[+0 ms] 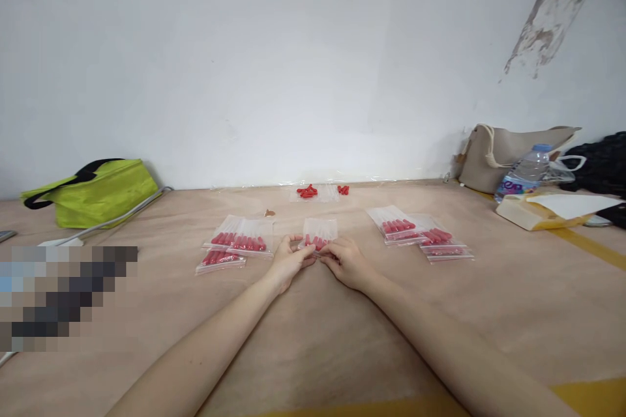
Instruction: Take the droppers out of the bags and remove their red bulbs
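Observation:
A small clear zip bag with red pieces inside lies flat on the brown table in front of me. My left hand pinches the bag's near left corner. My right hand pinches its near right edge, fingers pressed together. To the left lie three filled bags, partly overlapping. To the right lie more filled bags in a loose overlapping row. Further back sit loose red pieces on clear bags near the wall.
A lime green bag rests at the back left by the wall. At the back right stand a beige tote, a water bottle, a black bag and a paper-topped box. A blurred patch covers the left.

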Demonstrator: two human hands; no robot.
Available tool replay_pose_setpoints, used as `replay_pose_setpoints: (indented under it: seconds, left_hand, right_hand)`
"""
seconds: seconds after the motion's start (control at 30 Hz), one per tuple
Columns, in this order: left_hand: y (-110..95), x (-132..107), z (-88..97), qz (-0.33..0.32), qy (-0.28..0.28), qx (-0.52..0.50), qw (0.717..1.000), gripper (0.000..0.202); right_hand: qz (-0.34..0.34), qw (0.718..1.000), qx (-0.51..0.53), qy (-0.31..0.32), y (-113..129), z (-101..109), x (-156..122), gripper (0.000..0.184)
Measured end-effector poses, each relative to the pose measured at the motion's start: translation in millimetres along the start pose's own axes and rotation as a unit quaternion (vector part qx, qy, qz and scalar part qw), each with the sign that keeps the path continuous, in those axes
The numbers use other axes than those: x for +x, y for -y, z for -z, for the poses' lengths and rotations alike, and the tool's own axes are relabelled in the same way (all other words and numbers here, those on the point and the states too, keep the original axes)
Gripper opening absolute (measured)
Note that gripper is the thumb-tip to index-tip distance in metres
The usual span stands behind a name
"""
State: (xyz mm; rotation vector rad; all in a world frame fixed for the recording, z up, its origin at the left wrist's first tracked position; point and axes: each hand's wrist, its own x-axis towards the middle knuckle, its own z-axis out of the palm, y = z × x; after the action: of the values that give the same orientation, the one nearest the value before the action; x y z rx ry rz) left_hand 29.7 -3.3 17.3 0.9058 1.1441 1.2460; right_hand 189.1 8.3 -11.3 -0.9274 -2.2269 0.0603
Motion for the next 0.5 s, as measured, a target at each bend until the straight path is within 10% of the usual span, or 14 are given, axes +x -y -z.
replay_pose_setpoints:
  seconds: [0.5]
  left_hand:
    - [5,3,4.3,-0.015,0.043,-0.01,0.999,0.054]
  right_hand:
    - [0.021,0.993,-0.114,-0.023,14,10,2,0.01]
